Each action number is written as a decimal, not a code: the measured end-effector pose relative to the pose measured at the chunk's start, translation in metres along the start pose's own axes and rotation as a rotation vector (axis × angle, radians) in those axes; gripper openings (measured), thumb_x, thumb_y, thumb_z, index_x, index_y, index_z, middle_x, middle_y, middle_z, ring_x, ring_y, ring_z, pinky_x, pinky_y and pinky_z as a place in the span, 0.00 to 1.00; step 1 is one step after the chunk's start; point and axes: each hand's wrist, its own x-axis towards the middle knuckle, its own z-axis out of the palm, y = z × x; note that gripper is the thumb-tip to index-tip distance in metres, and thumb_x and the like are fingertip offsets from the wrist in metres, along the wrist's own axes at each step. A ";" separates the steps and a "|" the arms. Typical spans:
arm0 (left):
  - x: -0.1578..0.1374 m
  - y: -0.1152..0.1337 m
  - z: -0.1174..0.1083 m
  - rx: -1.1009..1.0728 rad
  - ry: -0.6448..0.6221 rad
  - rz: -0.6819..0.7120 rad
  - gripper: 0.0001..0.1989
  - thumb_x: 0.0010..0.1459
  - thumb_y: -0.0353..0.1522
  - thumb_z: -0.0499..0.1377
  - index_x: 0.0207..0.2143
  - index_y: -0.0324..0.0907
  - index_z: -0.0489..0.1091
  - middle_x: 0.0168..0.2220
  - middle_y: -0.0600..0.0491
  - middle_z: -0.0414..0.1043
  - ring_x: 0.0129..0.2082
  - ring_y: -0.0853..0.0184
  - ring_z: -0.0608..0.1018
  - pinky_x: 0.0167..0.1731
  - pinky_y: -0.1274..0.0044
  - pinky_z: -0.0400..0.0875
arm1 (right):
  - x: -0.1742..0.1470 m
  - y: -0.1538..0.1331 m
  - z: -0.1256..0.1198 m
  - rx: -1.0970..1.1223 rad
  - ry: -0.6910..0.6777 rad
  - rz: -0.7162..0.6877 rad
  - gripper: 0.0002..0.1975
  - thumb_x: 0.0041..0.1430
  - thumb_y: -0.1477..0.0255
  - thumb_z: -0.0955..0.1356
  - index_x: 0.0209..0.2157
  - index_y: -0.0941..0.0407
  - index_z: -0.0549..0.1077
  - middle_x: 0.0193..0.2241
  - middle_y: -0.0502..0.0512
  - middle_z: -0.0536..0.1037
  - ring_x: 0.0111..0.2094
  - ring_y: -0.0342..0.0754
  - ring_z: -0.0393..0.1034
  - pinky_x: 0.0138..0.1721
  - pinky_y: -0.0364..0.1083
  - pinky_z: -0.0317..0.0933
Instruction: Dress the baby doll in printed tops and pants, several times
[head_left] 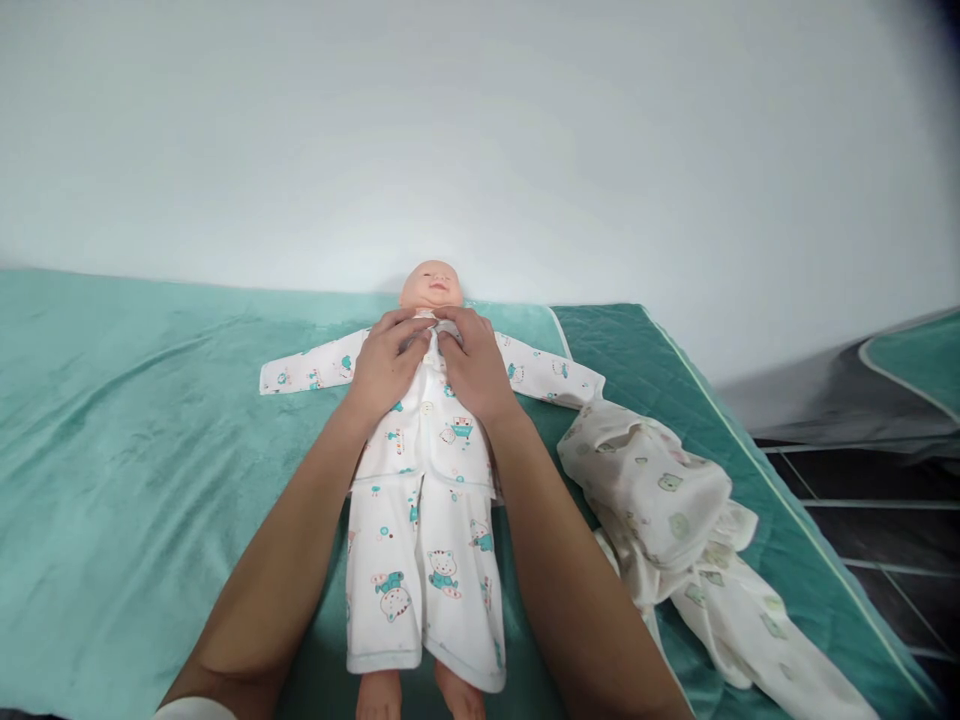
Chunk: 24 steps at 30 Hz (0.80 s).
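A baby doll (431,284) lies on its back with its head near the wall. It wears a white long-sleeved baby shirt (427,440) and matching trousers (386,570), printed with teal cartoon animals. Both sleeves stretch out sideways, and bare feet show below the trouser legs. At the upper chest, just under the chin, my left hand (388,358) has its bent fingers and thumb on one side of the shirt's front opening. My right hand (474,362) grips the opposite front edge near the collar. The fingertips nearly meet there and partly hide the cloth. A button shows lower on the front.
A crumpled white baby garment (652,490) with green prints lies to the right, close to one sleeve. Under everything is a teal bed cover (135,480), with a darker quilted part (757,500) on the right. A pale wall (480,130) stands behind; dark floor tiles (862,520) show at right.
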 end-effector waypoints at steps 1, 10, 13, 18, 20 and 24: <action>0.000 0.000 0.000 0.002 -0.004 -0.002 0.15 0.66 0.35 0.56 0.50 0.48 0.79 0.61 0.49 0.70 0.63 0.61 0.71 0.66 0.65 0.64 | 0.000 0.000 0.000 -0.003 0.003 -0.003 0.16 0.64 0.72 0.60 0.49 0.51 0.73 0.53 0.57 0.76 0.56 0.58 0.64 0.61 0.61 0.58; 0.000 0.001 0.000 0.047 -0.022 0.009 0.17 0.67 0.36 0.54 0.53 0.48 0.79 0.63 0.48 0.68 0.64 0.60 0.70 0.67 0.64 0.62 | 0.001 0.006 0.001 -0.020 -0.023 -0.035 0.18 0.65 0.72 0.59 0.50 0.51 0.74 0.55 0.55 0.77 0.59 0.57 0.63 0.63 0.60 0.56; 0.000 0.000 0.000 0.069 -0.036 0.025 0.18 0.68 0.36 0.53 0.53 0.48 0.78 0.63 0.48 0.68 0.65 0.60 0.69 0.68 0.64 0.61 | 0.002 0.011 0.003 -0.019 -0.050 -0.028 0.18 0.65 0.71 0.59 0.52 0.51 0.73 0.56 0.55 0.76 0.60 0.57 0.62 0.64 0.61 0.54; 0.000 -0.001 0.000 0.091 -0.043 0.032 0.18 0.69 0.38 0.52 0.52 0.49 0.79 0.64 0.49 0.68 0.65 0.58 0.69 0.68 0.62 0.59 | 0.003 0.011 0.004 -0.016 -0.042 0.009 0.15 0.63 0.72 0.59 0.48 0.51 0.73 0.54 0.57 0.75 0.58 0.58 0.63 0.64 0.62 0.54; 0.000 0.000 0.000 0.091 -0.037 0.028 0.17 0.68 0.38 0.53 0.52 0.49 0.78 0.63 0.49 0.68 0.65 0.58 0.69 0.68 0.62 0.60 | 0.003 0.008 0.003 -0.006 -0.042 0.042 0.14 0.63 0.72 0.59 0.46 0.51 0.72 0.53 0.57 0.75 0.57 0.59 0.63 0.63 0.62 0.55; 0.000 -0.001 0.001 0.062 0.007 0.038 0.15 0.67 0.36 0.55 0.51 0.47 0.77 0.60 0.48 0.71 0.63 0.59 0.71 0.66 0.64 0.63 | 0.003 0.002 0.001 0.040 -0.042 0.110 0.12 0.62 0.72 0.60 0.45 0.50 0.70 0.52 0.55 0.75 0.58 0.59 0.61 0.63 0.64 0.54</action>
